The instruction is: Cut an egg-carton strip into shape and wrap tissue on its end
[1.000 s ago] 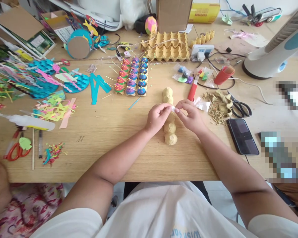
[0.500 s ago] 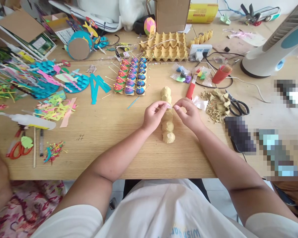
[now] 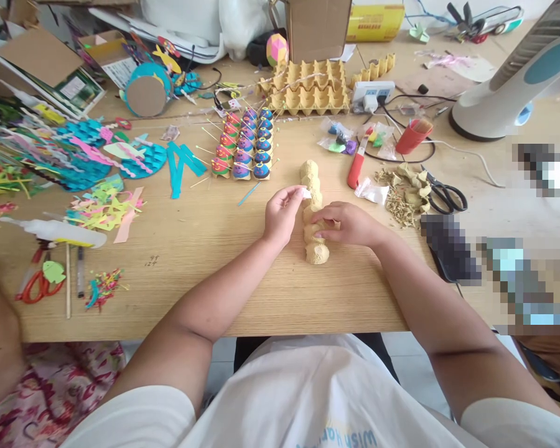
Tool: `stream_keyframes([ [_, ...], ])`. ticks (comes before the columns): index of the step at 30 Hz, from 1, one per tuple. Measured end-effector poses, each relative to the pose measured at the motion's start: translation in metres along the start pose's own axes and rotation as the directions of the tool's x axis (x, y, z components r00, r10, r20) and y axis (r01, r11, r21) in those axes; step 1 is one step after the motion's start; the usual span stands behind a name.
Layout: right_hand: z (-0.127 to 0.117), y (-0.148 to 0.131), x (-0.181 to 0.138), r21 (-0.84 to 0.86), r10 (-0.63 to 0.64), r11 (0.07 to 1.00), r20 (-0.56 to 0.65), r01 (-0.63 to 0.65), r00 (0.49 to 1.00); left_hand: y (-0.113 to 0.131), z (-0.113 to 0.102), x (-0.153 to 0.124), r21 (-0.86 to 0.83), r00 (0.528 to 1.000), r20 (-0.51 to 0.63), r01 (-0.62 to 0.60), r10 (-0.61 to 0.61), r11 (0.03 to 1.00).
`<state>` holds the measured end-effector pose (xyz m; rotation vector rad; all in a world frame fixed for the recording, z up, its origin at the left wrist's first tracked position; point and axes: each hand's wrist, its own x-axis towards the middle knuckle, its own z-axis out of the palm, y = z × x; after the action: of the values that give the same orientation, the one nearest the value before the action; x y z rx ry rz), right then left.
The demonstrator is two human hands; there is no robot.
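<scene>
A strip of yellowish egg carton (image 3: 317, 252), with its bumps in a single row, lies lengthwise on the table in front of me. My left hand (image 3: 281, 213) is closed in a pinch on a small white piece (image 3: 306, 193), at the strip's left side near its far half. Lower down, my right hand (image 3: 350, 224) reaches across the strip from the right, thumb and fingers closed on one of the middle bumps. Those fingers partly cover the carton. A crumpled white packet (image 3: 372, 192) lies beyond my right hand, beside a red-handled cutter (image 3: 357, 165).
Painted carton bumps (image 3: 243, 146) with pins sticking out stand beyond my left hand. Black scissors (image 3: 448, 194) and carton scraps (image 3: 404, 196) lie to the right. A glue bottle (image 3: 58, 231) and orange scissors (image 3: 40, 283) are at left. Another person's arm (image 3: 0, 342) shows at the left edge.
My hands have moved apart. The right one has come down onto the carton strip, while the left has shifted slightly left, with the white piece in its fingertips.
</scene>
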<state>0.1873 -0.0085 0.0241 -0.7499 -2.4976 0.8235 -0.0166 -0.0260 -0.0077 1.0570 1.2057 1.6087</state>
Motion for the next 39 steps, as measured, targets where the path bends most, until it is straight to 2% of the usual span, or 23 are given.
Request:
stream_keyframes([
  [6, 0.003, 0.009, -0.002, -0.014, 0.116, 0.993, -0.109, -0.118, 0.987, 0.000, 0.000, -0.002, -0.018, 0.999, 0.050, -0.004, 0.005, 1.000],
  [12, 0.000, 0.006, -0.003, -0.044, 0.292, 0.949, -0.247, -0.312, 0.924, 0.002, 0.001, -0.004, -0.028, 0.994, 0.076, 0.080, -0.078, 0.996],
  [14, 0.000, 0.004, -0.002, 0.005, 0.343, 0.935, -0.269, -0.355, 0.900, 0.002, 0.003, -0.006, -0.045, 0.989, 0.103, 0.108, -0.103, 0.993],
  [17, 0.004, 0.000, 0.000, 0.233, 0.424, 0.900, -0.260, -0.369, 0.868, 0.001, 0.005, -0.009, -0.051, 0.981, 0.135, 0.147, -0.140, 0.988],
  [20, 0.009, -0.006, 0.004, 0.522, 0.526, 0.773, -0.211, -0.360, 0.824, 0.001, 0.006, -0.010, -0.056, 0.980, 0.154, 0.135, -0.125, 0.989],
  [23, 0.012, -0.011, 0.008, 0.755, 0.593, 0.596, -0.182, -0.275, 0.784, -0.001, 0.005, -0.010, -0.058, 0.984, 0.157, 0.091, -0.081, 0.994],
  [26, 0.015, -0.012, 0.010, 0.891, 0.624, 0.401, -0.097, -0.212, 0.775, -0.003, 0.004, -0.008, -0.053, 0.988, 0.155, 0.029, -0.020, 0.998],
  [28, 0.017, -0.011, 0.011, 0.914, 0.634, 0.345, -0.060, -0.214, 0.771, -0.003, 0.003, -0.007, -0.038, 0.988, 0.154, -0.002, 0.008, 0.999],
  [31, 0.021, -0.010, 0.011, 0.906, 0.622, 0.368, -0.074, -0.208, 0.779, -0.003, 0.003, -0.006, -0.028, 0.991, 0.135, -0.004, 0.007, 1.000],
  [36, 0.025, -0.005, 0.011, 0.867, 0.592, 0.454, -0.122, -0.205, 0.797, 0.000, 0.002, -0.004, -0.053, 0.992, 0.106, 0.072, -0.066, 0.996],
  [39, 0.026, -0.001, 0.011, 0.812, 0.588, 0.542, -0.184, -0.215, 0.788, 0.000, 0.002, -0.004, -0.067, 0.990, 0.105, 0.100, -0.093, 0.993],
])
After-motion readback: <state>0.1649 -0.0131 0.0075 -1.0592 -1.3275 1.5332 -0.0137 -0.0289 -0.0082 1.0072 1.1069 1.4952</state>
